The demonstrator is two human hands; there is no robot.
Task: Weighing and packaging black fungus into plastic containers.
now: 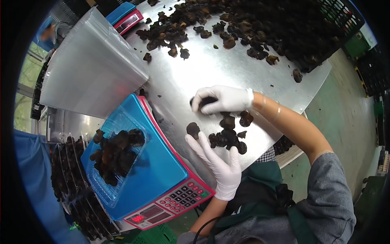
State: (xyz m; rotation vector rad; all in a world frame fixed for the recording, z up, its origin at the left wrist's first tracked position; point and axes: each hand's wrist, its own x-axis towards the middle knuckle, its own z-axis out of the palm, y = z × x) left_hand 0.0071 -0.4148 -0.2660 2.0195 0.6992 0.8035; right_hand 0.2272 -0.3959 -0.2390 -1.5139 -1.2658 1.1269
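My right hand (224, 100), in a white glove, has its fingers curled around a dark piece of what looks like wood ear fungus, slightly blurred, over the metal table. My left hand (218, 166), gloved too, lies with fingers spread by a small cluster of fungus pieces (229, 137); its fingertips reach a single round piece (193, 129). Whether it grips anything does not show. On the blue plate of a digital scale (164, 152), to the left, sits a clear plastic tray (114, 195) holding a heap of fungus (117, 154).
A tall stack of clear plastic trays (94, 64) stands behind the scale, near a second scale (129, 21). Fungus spills from a tipped black crate (344, 18) at the far right. Filled trays (82, 189) stand left of the scale. Another person (58, 33) is at the far left.
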